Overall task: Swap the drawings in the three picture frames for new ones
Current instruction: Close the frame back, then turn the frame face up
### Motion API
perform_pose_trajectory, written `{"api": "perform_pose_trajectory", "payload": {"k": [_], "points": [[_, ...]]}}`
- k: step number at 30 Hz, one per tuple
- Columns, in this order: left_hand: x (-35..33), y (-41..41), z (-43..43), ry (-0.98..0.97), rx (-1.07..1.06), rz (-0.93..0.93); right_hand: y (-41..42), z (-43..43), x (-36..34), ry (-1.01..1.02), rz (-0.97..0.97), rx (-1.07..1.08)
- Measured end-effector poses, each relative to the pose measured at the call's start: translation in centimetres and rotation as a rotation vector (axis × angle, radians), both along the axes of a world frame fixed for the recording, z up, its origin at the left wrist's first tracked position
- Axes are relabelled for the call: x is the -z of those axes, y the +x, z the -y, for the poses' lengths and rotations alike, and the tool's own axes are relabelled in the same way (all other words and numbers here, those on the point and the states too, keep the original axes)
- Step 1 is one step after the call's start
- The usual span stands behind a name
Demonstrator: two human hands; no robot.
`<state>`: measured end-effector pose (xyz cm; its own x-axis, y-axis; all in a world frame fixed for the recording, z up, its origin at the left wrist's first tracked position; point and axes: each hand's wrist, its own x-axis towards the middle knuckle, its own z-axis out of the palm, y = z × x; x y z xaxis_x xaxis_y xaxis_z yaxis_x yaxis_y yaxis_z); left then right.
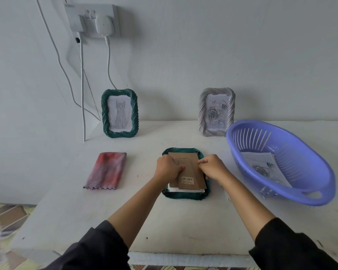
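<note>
Green picture frame (pixel 183 196) lies face down at the middle of the counter (pixel 183 221), its brown cardboard backing (pixel 185 156) facing up. My left grip (pixel 168 168) curls over the backing's left edge, and my right grip (pixel 213 168) pinches its right edge. A cat frame (pixel 134 112) and a grey frame (pixel 202 114) stand by the wall, and a purple basket (pixel 304 168) holds a drawing (pixel 261 166).

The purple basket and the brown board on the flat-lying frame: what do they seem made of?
Purple basket: probably moulded plastic, smooth, slightly glossy, with slotted walls. Brown board: looks like matt cardboard or fibreboard, plain brown with a barcode sticker.
</note>
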<state>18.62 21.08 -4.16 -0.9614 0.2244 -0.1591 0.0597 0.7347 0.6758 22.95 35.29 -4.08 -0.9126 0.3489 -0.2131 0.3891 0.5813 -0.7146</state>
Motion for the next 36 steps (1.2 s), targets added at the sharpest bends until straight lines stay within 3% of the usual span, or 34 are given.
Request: {"api": "perform_pose_trajectory", "payload": {"k": [9,19,36], "points": [[-0.2,-0.4,-0.1,-0.105,0.049,-0.024,-0.2,-0.1,-0.3,0.324,0.044,-0.094],[-0.2,-0.2,-0.3,-0.166,0.122,-0.093,2.1,-1.3,1.3,0.08,-0.006,-0.018],[0.2,-0.7,-0.2,-0.281,0.142,-0.087,2.4,-0.3,1.1,0.126,-0.026,0.052]]}}
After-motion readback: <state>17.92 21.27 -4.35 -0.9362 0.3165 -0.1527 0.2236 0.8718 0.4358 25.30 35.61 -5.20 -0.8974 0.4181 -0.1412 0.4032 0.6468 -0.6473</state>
